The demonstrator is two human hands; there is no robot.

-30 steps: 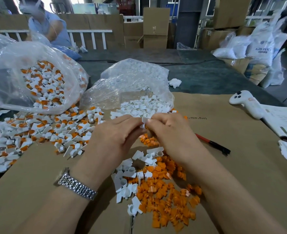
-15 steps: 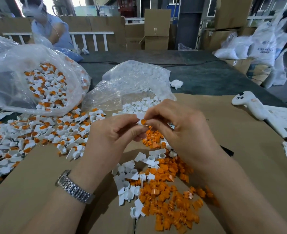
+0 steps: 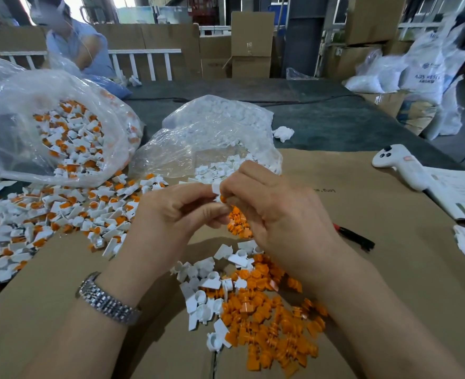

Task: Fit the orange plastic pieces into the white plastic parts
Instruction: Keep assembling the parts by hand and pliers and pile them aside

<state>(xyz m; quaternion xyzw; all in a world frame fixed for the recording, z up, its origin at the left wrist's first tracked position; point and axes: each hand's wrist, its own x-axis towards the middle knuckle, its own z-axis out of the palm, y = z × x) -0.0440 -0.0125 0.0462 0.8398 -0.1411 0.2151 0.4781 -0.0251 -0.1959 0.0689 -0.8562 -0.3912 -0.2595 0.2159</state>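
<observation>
My left hand (image 3: 171, 214) and my right hand (image 3: 275, 212) meet at the middle of the view, fingertips together. Between them they pinch a small white plastic part (image 3: 215, 189) with an orange piece (image 3: 223, 199) showing just below it. Which hand holds which piece is partly hidden by the fingers. Under my hands a heap of loose orange pieces (image 3: 267, 318) lies on the brown cardboard (image 3: 376, 255), with loose white parts (image 3: 204, 294) along its left side.
A clear bag of white parts (image 3: 212, 138) lies open behind my hands. Left of it, a bag (image 3: 61, 132) and a spread pile (image 3: 48, 214) hold white parts with orange inserts. A red-and-black pen (image 3: 357, 237), a white controller (image 3: 398, 165) and papers (image 3: 458, 192) lie right. A person sits far left.
Both hands lifted slightly from the table and turned. The pinched white part now shows an orange piece at its underside, where a second ago only white showed between the fingertips.
</observation>
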